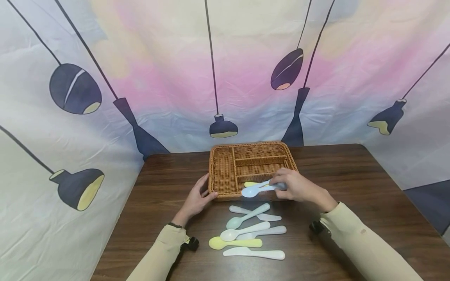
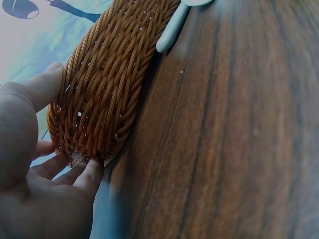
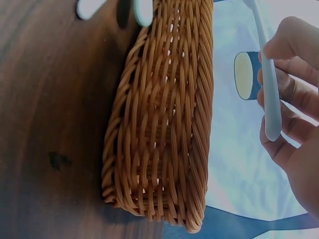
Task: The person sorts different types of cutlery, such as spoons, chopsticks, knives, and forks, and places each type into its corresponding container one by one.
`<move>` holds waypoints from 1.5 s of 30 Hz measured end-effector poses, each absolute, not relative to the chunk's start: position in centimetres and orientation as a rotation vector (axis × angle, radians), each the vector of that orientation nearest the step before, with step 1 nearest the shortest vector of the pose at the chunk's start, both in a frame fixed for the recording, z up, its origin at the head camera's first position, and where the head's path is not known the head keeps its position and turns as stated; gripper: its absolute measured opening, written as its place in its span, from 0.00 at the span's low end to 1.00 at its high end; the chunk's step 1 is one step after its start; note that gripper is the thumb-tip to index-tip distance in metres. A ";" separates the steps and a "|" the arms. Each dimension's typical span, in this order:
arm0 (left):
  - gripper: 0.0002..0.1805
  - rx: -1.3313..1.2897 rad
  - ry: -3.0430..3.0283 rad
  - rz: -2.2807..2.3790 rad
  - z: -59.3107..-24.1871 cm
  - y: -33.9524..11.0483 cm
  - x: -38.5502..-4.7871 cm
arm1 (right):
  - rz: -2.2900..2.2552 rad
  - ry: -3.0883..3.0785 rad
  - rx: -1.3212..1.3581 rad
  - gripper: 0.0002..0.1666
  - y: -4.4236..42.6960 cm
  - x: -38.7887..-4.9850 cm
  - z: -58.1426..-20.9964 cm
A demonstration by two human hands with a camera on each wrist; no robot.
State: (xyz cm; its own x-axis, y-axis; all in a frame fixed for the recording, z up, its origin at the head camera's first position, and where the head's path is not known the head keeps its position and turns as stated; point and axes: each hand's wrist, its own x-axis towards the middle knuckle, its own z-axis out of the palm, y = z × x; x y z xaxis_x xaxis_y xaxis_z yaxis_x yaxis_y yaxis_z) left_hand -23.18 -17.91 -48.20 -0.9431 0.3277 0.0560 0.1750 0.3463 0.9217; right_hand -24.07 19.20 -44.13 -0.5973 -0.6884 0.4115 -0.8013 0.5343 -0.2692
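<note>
My right hand (image 1: 293, 185) pinches the handle of a light blue spoon (image 1: 250, 191) between thumb and fingers, above the front right compartment of a wicker basket (image 1: 211, 171). In the right wrist view the spoon's handle (image 3: 270, 99) lies across the fingers, over the basket's rim. Below it, a yellow utensil (image 1: 250, 184) and a light blue piece lie in that compartment, partly hidden by the spoon and hand. My left hand (image 1: 197, 197) holds the basket's front left corner, thumb at the rim and fingers against the wicker side (image 2: 99, 89) in the left wrist view.
In front of the basket lie several plastic utensils: a pale green spoon (image 1: 234, 223), a white spoon (image 1: 230, 235), a yellow spoon (image 1: 218, 243), a white knife (image 1: 253, 253) and pale lavender pieces. A printed cloth (image 1: 175, 78) hangs behind the brown wooden table (image 1: 334, 171).
</note>
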 end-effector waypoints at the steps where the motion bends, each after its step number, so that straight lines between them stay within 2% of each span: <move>1: 0.46 0.461 2.463 1.656 -48.2 -17.9 -23.2 | 0.634 -2.514 1.249 0.12 19.2 -24.3 -44.1; 15: 0.45 0.477 2.469 1.662 -48.2 -17.9 -23.2 | 0.630 -2.544 1.121 0.12 19.4 -27.4 -43.8; 26: 0.45 0.475 2.458 1.673 -48.2 -17.9 -23.1 | 0.575 -2.613 1.015 0.12 19.4 -29.6 -45.0; 35: 0.45 0.489 2.429 1.706 -48.4 -18.0 -23.4 | 0.551 -2.637 0.918 0.22 19.3 -30.2 -45.0; 45: 0.45 0.466 2.440 1.674 -48.5 -18.1 -23.5 | 0.609 -2.714 0.892 0.24 19.4 -29.7 -44.7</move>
